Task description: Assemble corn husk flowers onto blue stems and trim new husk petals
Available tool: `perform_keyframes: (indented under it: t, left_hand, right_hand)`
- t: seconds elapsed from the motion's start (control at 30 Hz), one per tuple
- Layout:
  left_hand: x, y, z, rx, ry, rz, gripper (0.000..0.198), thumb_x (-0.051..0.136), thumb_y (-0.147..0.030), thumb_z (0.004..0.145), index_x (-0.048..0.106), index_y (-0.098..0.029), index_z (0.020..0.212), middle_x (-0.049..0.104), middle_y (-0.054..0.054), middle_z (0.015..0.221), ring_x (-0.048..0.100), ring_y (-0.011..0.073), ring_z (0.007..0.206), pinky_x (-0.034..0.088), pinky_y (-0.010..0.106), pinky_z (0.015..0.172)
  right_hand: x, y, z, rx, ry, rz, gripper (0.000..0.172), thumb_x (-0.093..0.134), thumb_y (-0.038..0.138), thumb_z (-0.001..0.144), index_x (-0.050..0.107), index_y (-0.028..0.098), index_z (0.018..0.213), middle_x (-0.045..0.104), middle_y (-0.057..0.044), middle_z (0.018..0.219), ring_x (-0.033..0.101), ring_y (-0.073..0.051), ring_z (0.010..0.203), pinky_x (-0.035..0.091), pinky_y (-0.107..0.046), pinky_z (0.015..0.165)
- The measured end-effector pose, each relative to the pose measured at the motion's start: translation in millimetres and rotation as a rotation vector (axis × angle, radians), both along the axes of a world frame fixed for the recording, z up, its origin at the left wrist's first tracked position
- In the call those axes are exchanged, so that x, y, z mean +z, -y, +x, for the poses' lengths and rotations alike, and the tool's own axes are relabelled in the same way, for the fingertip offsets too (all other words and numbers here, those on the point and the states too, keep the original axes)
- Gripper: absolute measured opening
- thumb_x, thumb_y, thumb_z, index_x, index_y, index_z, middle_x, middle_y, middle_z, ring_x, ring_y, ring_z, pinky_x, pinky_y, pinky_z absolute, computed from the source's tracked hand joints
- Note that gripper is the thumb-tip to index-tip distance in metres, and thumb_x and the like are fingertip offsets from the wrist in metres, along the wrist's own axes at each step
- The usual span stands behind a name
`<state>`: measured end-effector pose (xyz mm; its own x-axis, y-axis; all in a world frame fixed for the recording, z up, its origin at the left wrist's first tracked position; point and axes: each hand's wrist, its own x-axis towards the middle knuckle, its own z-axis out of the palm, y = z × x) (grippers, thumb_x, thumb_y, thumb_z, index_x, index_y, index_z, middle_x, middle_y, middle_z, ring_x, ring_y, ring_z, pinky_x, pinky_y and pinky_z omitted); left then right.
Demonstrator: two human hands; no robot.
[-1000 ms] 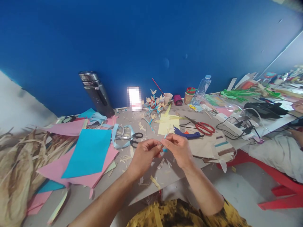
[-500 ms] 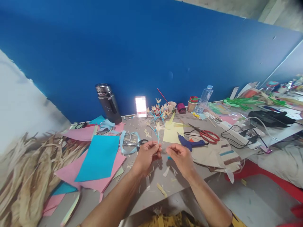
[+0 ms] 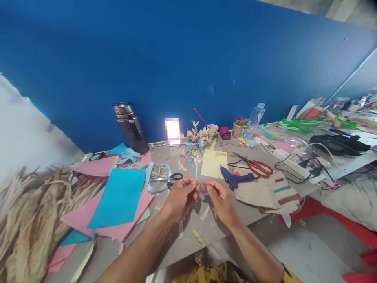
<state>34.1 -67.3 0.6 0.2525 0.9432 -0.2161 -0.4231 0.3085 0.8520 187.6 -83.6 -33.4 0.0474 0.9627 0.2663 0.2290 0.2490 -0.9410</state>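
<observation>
Fingers of the left hand (image 3: pixel 182 196) pinch a blue stem (image 3: pixel 196 175) between thumb and forefinger, holding it upright above the middle of the table (image 3: pixel 172 251). Just to its right, well off the stem, the right hand (image 3: pixel 222 200) hovers, thumb and forefinger drawn close together; from my distant post I cannot tell whether they grip anything. Beyond the stem's top sits one bunch (image 3: pixel 198 138) of pale leaves on blue stalks, with one yellow sheet (image 3: pixel 216 167) to its right.

I count two pairs of scissors near the hands: black-handled scissors (image 3: pixel 160 179) close beyond the left hand, lying across a looped ribbon (image 3: pixel 149 179), and red-handled scissors (image 3: pixel 250 164) behind one glue gun (image 3: pixel 238 178). That glue gun crowds the right hand's far side, beside a beige cloth (image 3: pixel 256 195).

Along the blue wall (image 3: pixel 188 59) I see one flask (image 3: pixel 131 129), two cups, white (image 3: pixel 212 131) and brown (image 3: pixel 238 130), and one bottle (image 3: pixel 253 122). At left, one blue sheet (image 3: pixel 118 198) covers pink paper (image 3: pixel 78 218), near heaped husks (image 3: pixel 38 220); at right lies one power strip (image 3: pixel 297 167).
</observation>
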Motion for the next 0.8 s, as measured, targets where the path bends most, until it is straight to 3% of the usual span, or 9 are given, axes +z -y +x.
perform_keyframes:
  t: [0.03,0.1,0.2,0.3,0.43,0.53,0.63,0.73,0.8]
  left_hand:
    - [-1.5,0,0,-0.018,-0.015,0.005,0.03,0.082,-0.036,0.067,0.066,-0.012,0.077,0.057,-0.002,0.062,0.047,0.0058,0.046,0.041,0.021,0.048]
    - [-5.1,0,1,-0.059,-0.048,0.015,0.03,0.082,-0.036,0.068,0.066,-0.012,0.075,0.059,-0.001,0.063,0.047,0.0059,0.046,0.041,0.021,0.048]
    - [-9.0,1,3,-0.072,-0.13,0.056,0.027,0.081,-0.035,0.069,0.067,-0.012,0.073,0.063,0.001,0.066,0.049,0.006,0.046,0.04,0.02,0.048]
    - [-7.1,2,3,-0.039,-0.192,0.074,0.027,0.081,-0.035,0.068,0.069,-0.012,0.074,0.066,0.003,0.067,0.051,0.0068,0.046,0.04,0.02,0.047]
    - [2.2,3,0,-0.078,-0.114,0.004,0.03,0.083,-0.035,0.065,0.071,-0.012,0.08,0.07,0.006,0.076,0.055,0.0096,0.051,0.047,0.024,0.051]
    - [6.1,3,-3,-0.14,-0.049,-0.039,0.028,0.083,-0.032,0.066,0.073,-0.012,0.083,0.07,0.007,0.079,0.061,0.0135,0.061,0.052,0.027,0.057]
    - [4.3,1,-6,-0.198,0.012,-0.094,0.03,0.08,-0.041,0.07,0.074,-0.013,0.08,0.068,0.008,0.079,0.063,0.017,0.07,0.053,0.029,0.061]
    - [1.6,-2,-7,-0.223,0.005,-0.101,0.037,0.078,-0.049,0.071,0.073,-0.012,0.074,0.065,0.007,0.072,0.061,0.0156,0.066,0.051,0.028,0.061]
    - [1.9,-2,-8,-0.233,-0.051,-0.056,0.032,0.082,-0.042,0.068,0.072,-0.012,0.068,0.063,0.005,0.067,0.059,0.013,0.061,0.049,0.026,0.061]
  right_hand:
    - [2.5,-4,1,0.018,-0.041,-0.013,0.031,0.056,0.045,0.09,0.07,0.019,0.097,0.072,-0.005,0.082,0.064,-0.019,0.074,0.048,-0.026,0.066]
    - [9.5,-11,3,0.068,-0.098,-0.051,0.03,0.061,0.043,0.087,0.07,0.018,0.099,0.072,-0.004,0.082,0.063,-0.018,0.073,0.048,-0.026,0.067]
    - [20.5,-20,5,0.104,-0.115,-0.075,0.023,0.067,0.041,0.082,0.068,0.018,0.084,0.067,-0.001,0.073,0.058,-0.015,0.066,0.045,-0.025,0.062]
    - [25.7,-24,5,0.121,-0.085,-0.055,0.028,0.067,0.042,0.082,0.063,0.018,0.068,0.058,0.002,0.062,0.048,-0.012,0.059,0.038,-0.024,0.057]
    - [25.9,-27,10,0.151,-0.108,-0.106,0.036,0.066,0.048,0.082,0.058,0.018,0.065,0.049,0.004,0.058,0.039,-0.01,0.054,0.031,-0.023,0.052]
    - [25.6,-28,17,0.222,-0.156,-0.17,0.037,0.068,0.05,0.082,0.059,0.018,0.068,0.052,0.003,0.059,0.039,-0.01,0.054,0.029,-0.023,0.051]
    - [25.6,-29,24,0.342,-0.209,-0.222,0.037,0.07,0.052,0.081,0.06,0.017,0.073,0.055,0.002,0.063,0.041,-0.01,0.055,0.028,-0.022,0.05]
    - [26.5,-28,28,0.412,-0.184,-0.222,0.038,0.071,0.054,0.08,0.061,0.018,0.073,0.054,0.002,0.065,0.042,-0.01,0.056,0.03,-0.023,0.052]
    - [28.1,-28,29,0.454,-0.14,-0.226,0.038,0.07,0.054,0.081,0.061,0.018,0.073,0.054,0.002,0.064,0.043,-0.011,0.058,0.031,-0.023,0.053]
